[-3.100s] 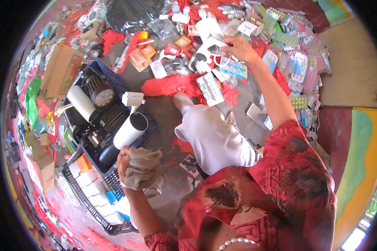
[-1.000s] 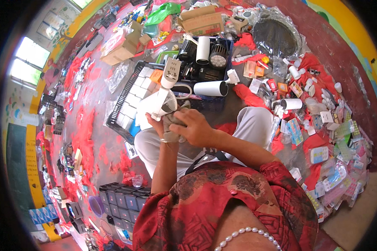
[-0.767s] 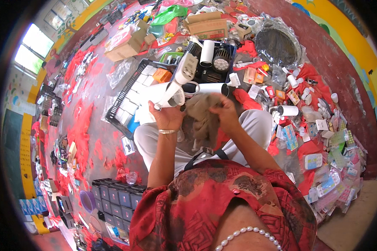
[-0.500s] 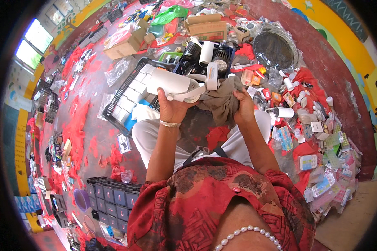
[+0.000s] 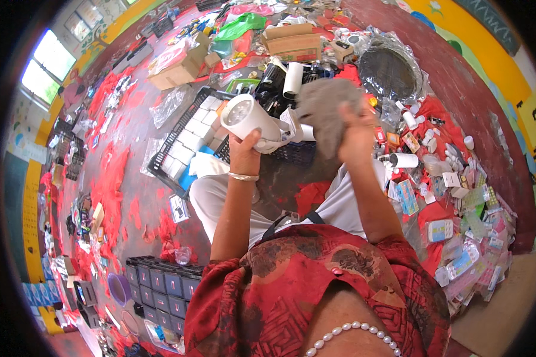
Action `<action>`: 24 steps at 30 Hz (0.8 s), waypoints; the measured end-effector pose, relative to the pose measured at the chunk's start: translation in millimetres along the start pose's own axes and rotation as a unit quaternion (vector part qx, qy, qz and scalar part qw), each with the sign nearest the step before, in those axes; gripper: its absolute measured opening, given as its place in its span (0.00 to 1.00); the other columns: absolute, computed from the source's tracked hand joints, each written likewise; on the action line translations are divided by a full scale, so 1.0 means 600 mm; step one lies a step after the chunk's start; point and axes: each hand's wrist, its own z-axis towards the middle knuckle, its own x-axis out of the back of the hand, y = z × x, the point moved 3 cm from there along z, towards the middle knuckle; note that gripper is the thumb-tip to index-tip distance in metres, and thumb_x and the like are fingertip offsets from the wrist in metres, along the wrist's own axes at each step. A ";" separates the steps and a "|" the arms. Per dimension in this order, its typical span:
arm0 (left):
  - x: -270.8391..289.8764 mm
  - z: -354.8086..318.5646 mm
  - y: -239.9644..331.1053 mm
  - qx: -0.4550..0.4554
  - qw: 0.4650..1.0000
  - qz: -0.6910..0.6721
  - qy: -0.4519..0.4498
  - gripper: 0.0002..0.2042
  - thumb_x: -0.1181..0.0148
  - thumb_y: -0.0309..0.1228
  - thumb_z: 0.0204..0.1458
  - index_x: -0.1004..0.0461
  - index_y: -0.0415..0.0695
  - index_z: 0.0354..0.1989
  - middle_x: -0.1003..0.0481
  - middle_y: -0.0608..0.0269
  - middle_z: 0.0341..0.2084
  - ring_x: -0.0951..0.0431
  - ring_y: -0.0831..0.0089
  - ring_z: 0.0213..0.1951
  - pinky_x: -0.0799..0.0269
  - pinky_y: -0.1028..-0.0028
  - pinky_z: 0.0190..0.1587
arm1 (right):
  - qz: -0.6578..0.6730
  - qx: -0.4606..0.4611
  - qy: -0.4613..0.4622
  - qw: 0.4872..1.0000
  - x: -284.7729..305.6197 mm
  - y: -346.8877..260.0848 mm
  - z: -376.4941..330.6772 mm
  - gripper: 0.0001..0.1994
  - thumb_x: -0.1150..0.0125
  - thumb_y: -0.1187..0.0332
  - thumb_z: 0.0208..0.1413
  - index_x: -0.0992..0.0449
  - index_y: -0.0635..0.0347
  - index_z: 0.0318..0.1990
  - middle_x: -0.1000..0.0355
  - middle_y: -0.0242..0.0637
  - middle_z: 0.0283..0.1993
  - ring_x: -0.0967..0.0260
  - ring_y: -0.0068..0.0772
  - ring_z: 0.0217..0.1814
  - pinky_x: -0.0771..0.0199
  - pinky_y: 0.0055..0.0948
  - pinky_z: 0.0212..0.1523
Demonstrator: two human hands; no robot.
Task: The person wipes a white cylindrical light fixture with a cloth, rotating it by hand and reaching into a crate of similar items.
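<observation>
In my left hand [image 5: 245, 156] is a white cylindrical spotlight [image 5: 250, 124], held near its bracket end, with its round lens end tilted up toward the far left. My right hand [image 5: 357, 135] grips a grey-brown cloth [image 5: 327, 107]; both are smeared by motion, to the right of the spotlight and apart from its body. Just beyond, another white cylindrical light [image 5: 293, 80] rests among black lamp parts. Beside the spotlight, a black plastic crate [image 5: 156, 159] holds rows of small white boxes [image 5: 187, 140].
Cardboard boxes [image 5: 292, 43] stand at the far side. To the right lies a heap of blister packs [image 5: 470, 250], bottles and small packages. Stacked dark boxes [image 5: 161, 288] are at the near left. A black round item in clear plastic [image 5: 390, 71] leans at the far right.
The spotlight has turned so its lens end faces up. My right hand has lifted the cloth away from the bracket, up and to the right.
</observation>
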 end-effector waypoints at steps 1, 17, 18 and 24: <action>-0.011 0.002 0.001 -0.015 0.999 0.036 -0.023 0.27 0.43 0.26 0.44 0.41 0.39 0.55 0.32 0.60 0.47 0.30 0.66 0.49 0.34 0.66 0.53 | -0.122 0.062 -0.028 0.990 -0.024 0.017 -0.014 0.18 0.46 0.74 0.51 0.35 0.64 0.51 0.34 0.44 0.51 0.36 0.40 0.54 0.37 0.38 0.54; -0.071 -0.008 -0.010 -0.007 0.983 0.174 -0.053 0.37 0.31 0.19 0.25 0.40 0.42 0.50 0.31 0.63 0.43 0.29 0.72 0.46 0.34 0.72 0.51 | -0.009 0.030 0.057 0.998 -0.015 0.045 0.095 0.10 0.47 0.72 0.56 0.28 0.65 0.44 0.26 0.31 0.38 0.31 0.20 0.34 0.31 0.18 0.34; -0.068 -0.005 -0.010 -0.004 0.983 0.178 -0.049 0.37 0.30 0.19 0.24 0.40 0.42 0.50 0.31 0.63 0.43 0.29 0.72 0.46 0.34 0.72 0.51 | -0.075 0.061 -0.002 0.995 -0.029 0.018 0.092 0.10 0.46 0.72 0.54 0.27 0.64 0.43 0.27 0.32 0.38 0.30 0.22 0.35 0.30 0.20 0.35; -0.036 0.015 -0.044 0.028 0.934 0.346 -0.089 0.35 0.31 0.21 0.26 0.39 0.43 0.49 0.29 0.64 0.41 0.27 0.72 0.42 0.31 0.73 0.47 | -0.573 0.360 -0.344 0.651 -0.124 -0.009 0.040 0.10 0.42 0.69 0.43 0.24 0.53 0.36 0.31 0.43 0.38 0.32 0.45 0.43 0.28 0.39 0.39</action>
